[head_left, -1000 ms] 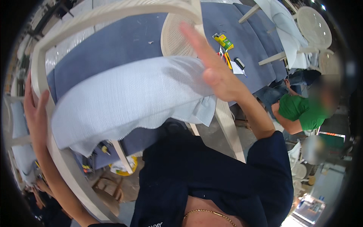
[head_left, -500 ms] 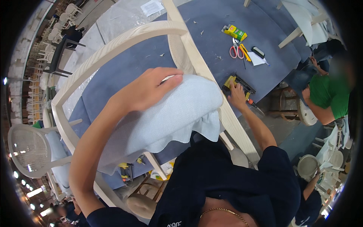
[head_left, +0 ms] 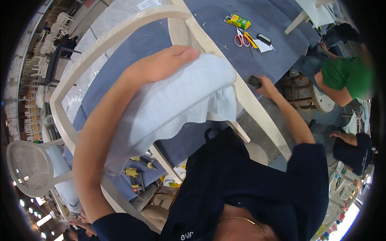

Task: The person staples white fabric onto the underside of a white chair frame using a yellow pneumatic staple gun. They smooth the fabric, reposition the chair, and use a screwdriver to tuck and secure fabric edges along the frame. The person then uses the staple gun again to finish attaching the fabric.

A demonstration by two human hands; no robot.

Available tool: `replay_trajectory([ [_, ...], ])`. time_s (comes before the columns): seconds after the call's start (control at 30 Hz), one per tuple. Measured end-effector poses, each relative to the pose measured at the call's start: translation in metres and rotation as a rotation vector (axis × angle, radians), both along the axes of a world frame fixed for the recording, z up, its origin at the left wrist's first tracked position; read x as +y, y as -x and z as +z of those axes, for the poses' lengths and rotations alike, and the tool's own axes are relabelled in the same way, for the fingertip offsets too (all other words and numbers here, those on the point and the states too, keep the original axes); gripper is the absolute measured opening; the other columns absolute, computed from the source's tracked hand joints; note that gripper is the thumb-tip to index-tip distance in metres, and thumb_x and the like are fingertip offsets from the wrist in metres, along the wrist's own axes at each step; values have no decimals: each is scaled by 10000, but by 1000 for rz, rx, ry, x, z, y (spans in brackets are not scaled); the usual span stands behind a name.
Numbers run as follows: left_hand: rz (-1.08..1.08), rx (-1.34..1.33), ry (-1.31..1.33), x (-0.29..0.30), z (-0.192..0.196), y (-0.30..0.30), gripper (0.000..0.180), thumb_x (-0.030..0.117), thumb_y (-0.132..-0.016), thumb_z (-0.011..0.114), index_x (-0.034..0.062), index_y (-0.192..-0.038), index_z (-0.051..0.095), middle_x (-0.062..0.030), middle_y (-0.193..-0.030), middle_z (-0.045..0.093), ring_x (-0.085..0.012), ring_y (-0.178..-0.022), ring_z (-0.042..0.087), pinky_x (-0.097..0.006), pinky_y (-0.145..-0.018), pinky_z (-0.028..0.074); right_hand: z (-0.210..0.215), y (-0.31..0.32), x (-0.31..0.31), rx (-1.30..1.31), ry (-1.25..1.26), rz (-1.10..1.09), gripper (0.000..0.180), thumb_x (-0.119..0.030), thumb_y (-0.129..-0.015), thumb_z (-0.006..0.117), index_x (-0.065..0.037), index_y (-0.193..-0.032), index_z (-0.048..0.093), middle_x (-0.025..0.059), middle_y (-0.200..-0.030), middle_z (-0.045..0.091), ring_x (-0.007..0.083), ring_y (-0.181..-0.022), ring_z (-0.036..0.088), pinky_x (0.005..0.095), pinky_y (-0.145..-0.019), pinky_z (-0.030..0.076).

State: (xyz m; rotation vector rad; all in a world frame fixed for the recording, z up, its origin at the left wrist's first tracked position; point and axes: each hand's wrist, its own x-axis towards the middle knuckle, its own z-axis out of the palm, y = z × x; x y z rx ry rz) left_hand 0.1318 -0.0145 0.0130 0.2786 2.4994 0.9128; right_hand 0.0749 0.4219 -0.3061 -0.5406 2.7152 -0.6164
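A pale wooden chair frame [head_left: 120, 30] lies on the blue-grey covered table, its seat draped in light blue woven fabric [head_left: 185, 90]. My left hand [head_left: 167, 64] presses on the far edge of the fabric, thumb and fingers closed over it by the chair back. The fabric's loose, wavy edge hangs down toward me. To the right, just beyond the chair's long rail [head_left: 245, 96], my right hand [head_left: 266, 87] grips a staple gun [head_left: 253, 81]; it is seen nearly end-on and most of its body is hidden.
Red-handled scissors [head_left: 241, 39], a yellow cutter [head_left: 251, 40] and a green-yellow box [head_left: 238, 21] lie on the table. Yellow-black tools [head_left: 134, 176] sit below the chair. A cane-backed chair [head_left: 30, 164] stands at left. A person in green [head_left: 341, 76] works at right.
My right hand has lifted the staple gun off the table and turned it. My left hand remains on the fabric. The view has shifted, and the table tools appear higher up.
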Motion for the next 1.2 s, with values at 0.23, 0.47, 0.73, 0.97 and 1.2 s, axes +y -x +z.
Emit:
replay_trajectory([
  [0.23,-177,67,-3,-9,-11,-1,651,561,-1072,369,89,-1502,495,-149,-1469,571,-313,-1374,519,-364,-1181,337,50,-231,71,-872,347,-487,428,-156,-838,826,-15,-1212,672,59,-1057,722,153,-917,662,348,-806,541],
  [0.47,-363,335,172,-4,-6,-22,538,423,-1104,336,102,-1510,480,-149,-1506,489,-285,-1359,500,-344,-1168,324,64,-383,-41,-676,740,-880,263,-120,-854,801,-20,-1059,670,8,-788,630,120,-617,576,299,-569,470],
  [0.73,-447,837,657,17,8,-81,471,374,-1098,372,171,-1519,440,-210,-1487,444,-407,-1265,538,-430,-1098,399,174,-325,-127,-173,836,-524,316,-267,-808,866,-55,-1012,749,82,-735,680,232,-654,648,318,-659,510],
  [0.97,-393,850,578,41,11,-111,500,208,-1009,591,130,-1483,451,-205,-1423,496,-412,-1077,626,-494,-867,532,208,-276,-180,356,855,-257,323,-234,-784,856,-28,-1011,755,78,-794,738,225,-596,693,319,-536,504],
  [1.2,-403,738,694,39,16,-104,694,25,-864,637,126,-1510,403,-234,-1441,475,-441,-1170,586,-494,-917,534,227,-236,-215,473,1051,-180,304,-110,-774,842,0,-1040,745,99,-904,758,217,-696,745,297,-606,558],
])
